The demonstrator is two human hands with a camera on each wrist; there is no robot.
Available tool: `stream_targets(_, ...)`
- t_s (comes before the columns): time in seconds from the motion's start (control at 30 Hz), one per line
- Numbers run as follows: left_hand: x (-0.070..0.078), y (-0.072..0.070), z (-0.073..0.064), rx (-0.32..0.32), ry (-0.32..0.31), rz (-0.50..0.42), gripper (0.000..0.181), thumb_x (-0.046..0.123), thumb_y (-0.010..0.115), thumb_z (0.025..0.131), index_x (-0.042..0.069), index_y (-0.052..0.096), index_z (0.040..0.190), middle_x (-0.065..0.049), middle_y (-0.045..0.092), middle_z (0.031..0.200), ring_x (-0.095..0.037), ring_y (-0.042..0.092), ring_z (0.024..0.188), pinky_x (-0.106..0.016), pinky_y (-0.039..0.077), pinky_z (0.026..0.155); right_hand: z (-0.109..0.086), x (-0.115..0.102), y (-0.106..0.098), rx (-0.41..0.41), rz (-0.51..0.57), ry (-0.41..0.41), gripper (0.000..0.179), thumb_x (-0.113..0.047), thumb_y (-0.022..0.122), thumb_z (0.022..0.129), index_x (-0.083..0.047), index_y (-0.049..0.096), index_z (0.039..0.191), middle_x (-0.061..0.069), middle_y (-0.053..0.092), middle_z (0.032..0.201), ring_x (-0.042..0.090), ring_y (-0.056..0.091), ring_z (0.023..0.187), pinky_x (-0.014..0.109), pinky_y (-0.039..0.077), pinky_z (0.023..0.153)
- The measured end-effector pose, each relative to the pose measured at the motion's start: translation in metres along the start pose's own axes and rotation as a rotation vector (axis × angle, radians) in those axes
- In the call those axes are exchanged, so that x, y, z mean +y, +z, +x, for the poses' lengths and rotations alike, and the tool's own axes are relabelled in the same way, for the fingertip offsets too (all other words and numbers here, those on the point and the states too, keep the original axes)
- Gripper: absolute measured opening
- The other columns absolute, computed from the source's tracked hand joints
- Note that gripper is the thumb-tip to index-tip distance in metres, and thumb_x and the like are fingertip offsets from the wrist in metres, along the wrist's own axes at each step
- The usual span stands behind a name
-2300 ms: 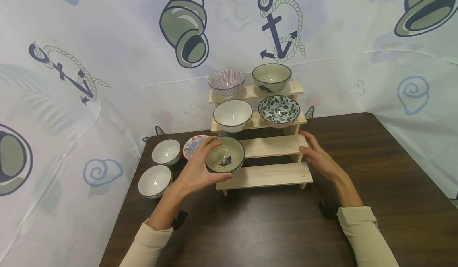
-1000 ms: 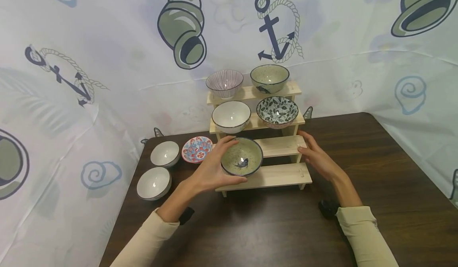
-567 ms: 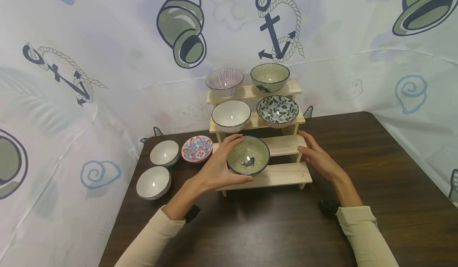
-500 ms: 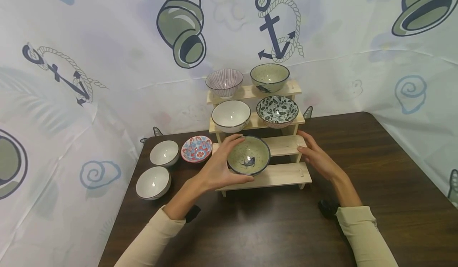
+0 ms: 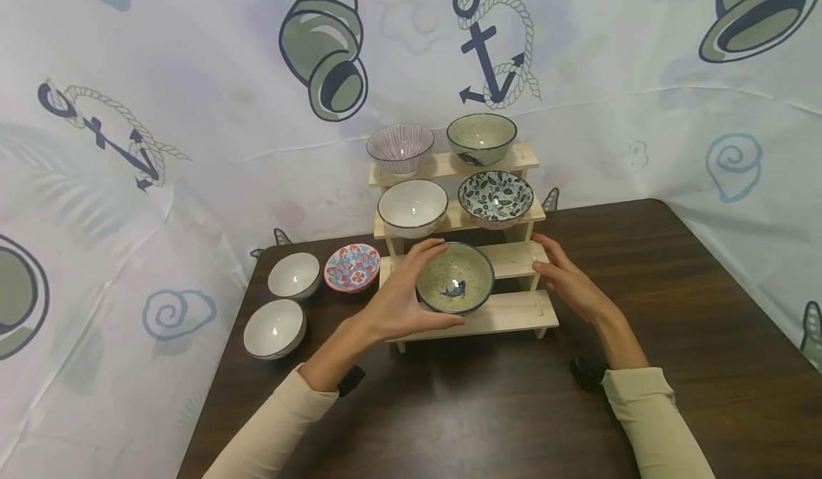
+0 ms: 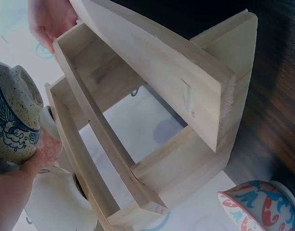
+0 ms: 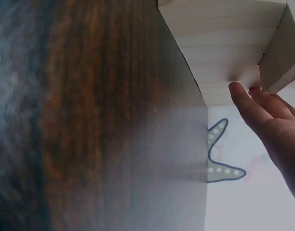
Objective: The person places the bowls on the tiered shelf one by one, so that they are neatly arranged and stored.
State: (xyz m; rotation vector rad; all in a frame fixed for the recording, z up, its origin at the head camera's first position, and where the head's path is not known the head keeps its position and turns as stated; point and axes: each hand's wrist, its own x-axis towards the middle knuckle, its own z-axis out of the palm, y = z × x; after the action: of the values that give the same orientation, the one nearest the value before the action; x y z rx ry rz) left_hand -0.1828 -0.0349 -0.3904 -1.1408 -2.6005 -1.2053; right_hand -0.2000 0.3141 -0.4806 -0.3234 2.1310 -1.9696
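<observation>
My left hand [image 5: 401, 297] grips a speckled green bowl [image 5: 454, 286] with a dark rim and a small dark fish inside. Thumb and fingers hold it from its left side, and it overlaps the two lower steps of the wooden stepped stand [image 5: 475, 315]. The left wrist view shows the bowl's [image 6: 15, 120] blue wave pattern and foot, raised off the stand's boards. At the right end of the second-lowest step, my right hand [image 5: 571, 283] rests its fingertips. In the right wrist view its fingers [image 7: 248, 107] reach straight to the stand's side panel [image 7: 224, 57].
The top step carries a striped bowl [image 5: 401, 149] and another green bowl [image 5: 481, 138]. Below them sit a white bowl [image 5: 413, 206] and a black leaf-patterned bowl [image 5: 496, 197]. Two white bowls [image 5: 294, 275] and a red-blue patterned bowl [image 5: 351, 268] stand left on the dark table [image 5: 449, 407].
My left hand has carried the green bowl rightward, from the stand's left end to the middle of its lower steps, uncovering the red-blue bowl. The right hand stays at the stand's end.
</observation>
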Motion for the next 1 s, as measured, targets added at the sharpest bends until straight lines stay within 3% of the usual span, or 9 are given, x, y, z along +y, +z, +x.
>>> stream_targets(0.47, 0.006, 0.009, 0.009, -0.006, 0.032, 0.001, 0.106, 0.045, 0.095, 0.067, 0.021, 0.042, 0.156, 0.006, 0.033, 0.164, -0.022, 0.040, 0.150, -0.054, 0.041, 0.118, 0.001, 0.002, -0.001, 0.000, 0.007, -0.009, 0.067, -0.031, 0.044, 0.111, -0.029, 0.005, 0.166, 0.023, 0.020, 0.166, 0.047, 0.024, 0.154, 0.073, 0.014, 0.122)
stream_targets(1.0, 0.011, 0.019, 0.016, -0.013, -0.010, -0.009, 0.102, 0.045, 0.095, 0.069, 0.023, 0.044, 0.155, 0.007, 0.031, 0.164, -0.021, 0.039, 0.150, -0.054, 0.042, 0.117, 0.001, 0.003, -0.003, 0.000, 0.014, -0.013, 0.065, -0.031, 0.044, 0.111, -0.028, 0.008, 0.166, 0.018, 0.011, 0.171, 0.046, 0.016, 0.157, 0.076, 0.010, 0.121)
